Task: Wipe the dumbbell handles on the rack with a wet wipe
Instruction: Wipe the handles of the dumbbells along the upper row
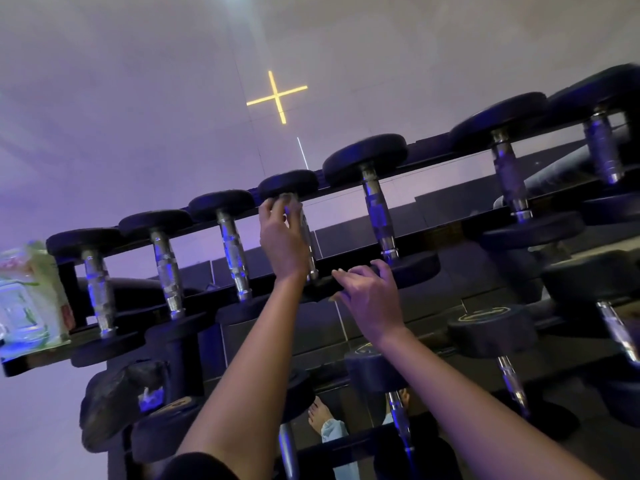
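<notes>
Left hand (282, 237) wraps the dumbbell handle (309, 249)!
Looks heavy, rigid, grippy mid-shaft; right hand (367, 296), fingers spread, rests on the rack (457, 220) just beside it.

Both bare forearms reach up and forward, the left hand (282, 237) higher than the right hand (369, 296). The left fingers curl, apparently round a dumbbell handle (309, 249), though blur hides the grip. The right fingers lie spread, nearly straight, palm down.

My head camera looks forward and slightly down, rolled sideways, near the dumbbell rack (71, 292), which slants across the lower frame
</notes>
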